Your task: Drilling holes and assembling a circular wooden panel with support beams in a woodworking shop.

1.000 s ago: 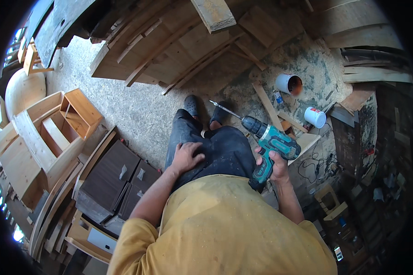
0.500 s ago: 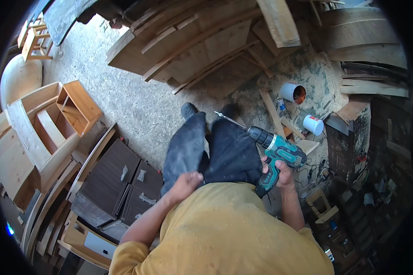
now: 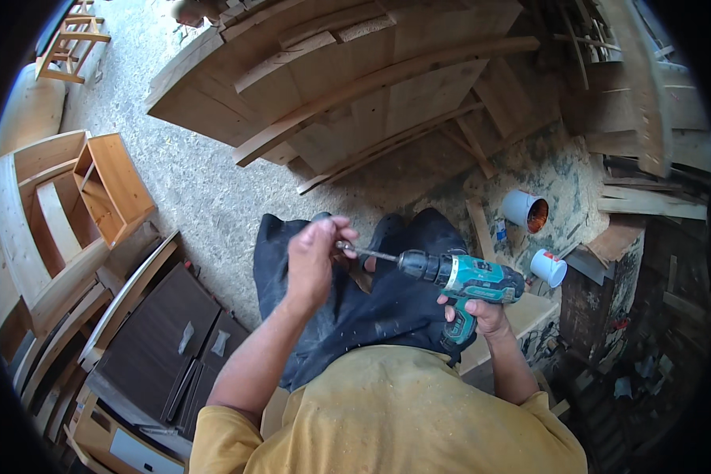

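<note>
A teal and black cordless drill [image 3: 486, 278] lies sideways above my lap, its long bit [image 3: 378, 254] aimed left. My right hand [image 3: 482, 313] wraps its handle from the right side. At the bit's far end is my left hand [image 3: 314, 257], fingers curled in a pinch beside the tip. Whatever small thing those fingers hold is too small to make out. Below them hangs a brown shape [image 3: 360, 276] between my knees, partly hidden. My dark trousers [image 3: 403, 316] fill the space under the drill.
Ahead leans a large wooden panel with curved ribs [image 3: 355, 87]. To the right stand a white bucket with reddish-brown contents [image 3: 523, 210] and a smaller white tub [image 3: 548, 267]. Leftward are an orange-brown wooden box [image 3: 117, 186] and a dark cabinet [image 3: 154, 347]. A pale board [image 3: 521, 324] lies beside my right hand.
My left hand has risen from my lap to the drill bit's tip. The drill has swung nearer level and lower in the picture, still in my right hand. My knees are now bent and apart.
</note>
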The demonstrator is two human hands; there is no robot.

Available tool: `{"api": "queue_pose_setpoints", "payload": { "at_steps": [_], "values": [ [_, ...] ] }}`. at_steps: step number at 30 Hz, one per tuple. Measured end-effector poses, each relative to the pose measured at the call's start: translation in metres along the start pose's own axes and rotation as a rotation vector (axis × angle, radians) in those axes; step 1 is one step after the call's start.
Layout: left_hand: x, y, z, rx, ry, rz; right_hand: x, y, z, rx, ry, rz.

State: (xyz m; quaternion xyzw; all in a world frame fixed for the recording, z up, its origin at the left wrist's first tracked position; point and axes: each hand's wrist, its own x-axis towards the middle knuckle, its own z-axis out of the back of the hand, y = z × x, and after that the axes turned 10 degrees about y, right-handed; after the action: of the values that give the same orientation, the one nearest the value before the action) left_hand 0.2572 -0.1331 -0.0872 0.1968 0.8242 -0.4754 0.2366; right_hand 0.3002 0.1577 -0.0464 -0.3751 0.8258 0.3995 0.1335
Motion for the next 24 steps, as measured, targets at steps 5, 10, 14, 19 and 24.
{"api": "queue_pose_setpoints", "payload": {
  "at_steps": [5,10,14,19,24],
  "values": [
    [0.071,-0.001,0.036,0.386,0.112,-0.172,0.046,-0.007,0.049,0.012,-0.012,0.066],
    [0.112,0.023,0.039,0.329,0.217,-0.228,0.099,-0.012,0.08,-0.064,0.053,0.125],
    [0.141,0.033,0.063,0.625,0.147,-0.224,0.129,-0.034,0.114,-0.102,0.083,0.206],
    [0.128,0.011,0.06,1.793,-0.249,-1.028,0.161,-0.051,0.133,-0.219,0.061,0.499],
    [0.149,-0.062,0.051,1.82,-0.391,-1.544,0.181,-0.038,0.123,-0.554,-0.14,0.717]
  ]
}}
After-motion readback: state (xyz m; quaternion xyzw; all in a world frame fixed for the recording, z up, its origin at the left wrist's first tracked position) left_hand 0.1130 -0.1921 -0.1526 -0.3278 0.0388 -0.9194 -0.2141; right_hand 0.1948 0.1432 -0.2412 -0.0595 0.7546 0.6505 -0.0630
